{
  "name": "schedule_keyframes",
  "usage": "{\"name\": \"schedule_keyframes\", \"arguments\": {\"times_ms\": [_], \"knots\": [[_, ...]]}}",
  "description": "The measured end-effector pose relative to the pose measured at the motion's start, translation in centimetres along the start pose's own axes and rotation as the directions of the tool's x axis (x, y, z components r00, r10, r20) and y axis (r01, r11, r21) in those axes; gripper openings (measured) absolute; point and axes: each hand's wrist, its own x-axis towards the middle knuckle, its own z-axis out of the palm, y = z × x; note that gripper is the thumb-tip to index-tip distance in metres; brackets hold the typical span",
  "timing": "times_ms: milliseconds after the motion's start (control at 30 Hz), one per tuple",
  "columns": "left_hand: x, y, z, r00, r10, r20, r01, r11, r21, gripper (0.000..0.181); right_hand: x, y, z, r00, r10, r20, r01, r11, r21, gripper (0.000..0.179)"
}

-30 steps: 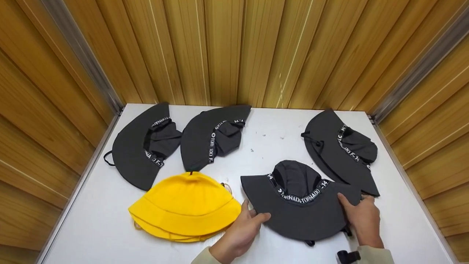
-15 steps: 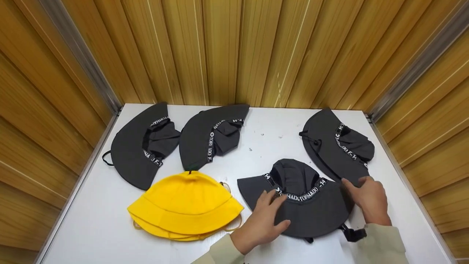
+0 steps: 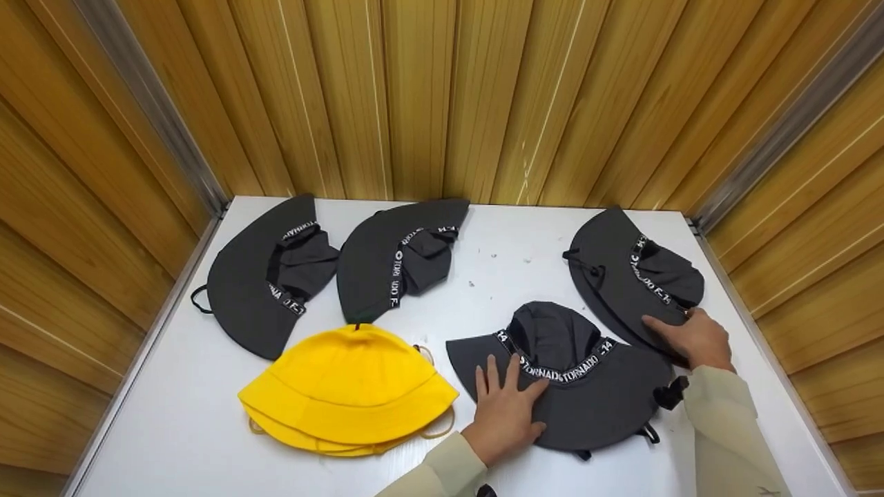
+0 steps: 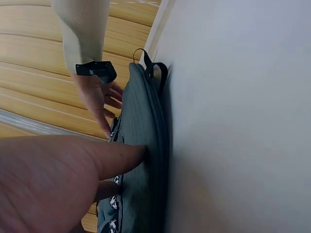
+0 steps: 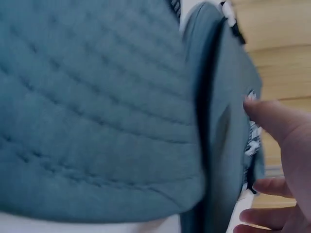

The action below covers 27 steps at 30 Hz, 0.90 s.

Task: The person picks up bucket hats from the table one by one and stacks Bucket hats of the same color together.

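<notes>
A dark grey bucket hat [image 3: 594, 407], folded flat with a "TORNADO" lettered band, lies at the near right. Spread across the left part of its brim is my left hand [image 3: 504, 414], fingers straight. In the left wrist view, the thumb of that hand [image 4: 53, 179] lies against the hat's brim [image 4: 138, 116]. My right hand [image 3: 694, 338] is at the lower corner of another dark grey bucket hat [image 3: 601, 255] behind it. In the right wrist view the thumb of my right hand [image 5: 296, 145] reaches over that hat's brim [image 5: 223, 121], the fingers loosely extended beside it.
A yellow bucket hat [image 3: 352, 386] with a thin cord lies left of my left hand. Two more folded dark grey hats, one at far left [image 3: 242, 276] and one at back centre [image 3: 366, 262], lie on the white table [image 3: 173, 414]. Wood-patterned walls [image 3: 442, 103] enclose three sides.
My hands have let go of the near hat's brim. The left hand has come down flat on that brim, and the right hand has moved up and back to the right-hand hat.
</notes>
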Motion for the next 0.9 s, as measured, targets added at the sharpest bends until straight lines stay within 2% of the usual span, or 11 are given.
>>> {"name": "schedule_keyframes", "arguments": {"times_ms": [233,367,500,633,767,900], "knots": [[0.2,0.5,-0.2,1.0,-0.017,0.013,0.018,1.0,-0.009,0.069,0.4,-0.6,-0.4,0.988,0.151,0.033,-0.152,0.988,0.004,0.135],[0.2,0.6,-0.2,1.0,-0.024,0.007,0.024,1.0,-0.009,0.069,0.6,-1.2,-0.9,0.983,0.179,0.041,-0.181,0.981,0.065,0.131],[0.1,0.6,-0.1,1.0,-0.015,-0.003,0.015,1.0,-0.01,0.07,0.8,-1.3,-1.3,0.991,0.135,-0.024,-0.131,0.984,0.118,0.11],[0.0,0.3,-0.1,1.0,-0.007,0.004,0.007,0.999,-0.039,0.069,1.0,-1.4,-1.6,0.993,0.035,-0.111,-0.02,0.991,0.136,0.088],[0.0,-0.2,-0.1,1.0,0.002,0.006,-0.002,0.997,-0.072,0.068,0.7,-2.0,-2.3,0.977,-0.07,-0.201,0.104,0.982,0.16,0.08],[0.1,-0.5,-0.2,1.0,0.018,0.004,-0.017,0.994,-0.111,0.067,-0.2,-2.8,-3.7,0.957,-0.11,-0.269,0.16,0.972,0.172,0.082]]}}
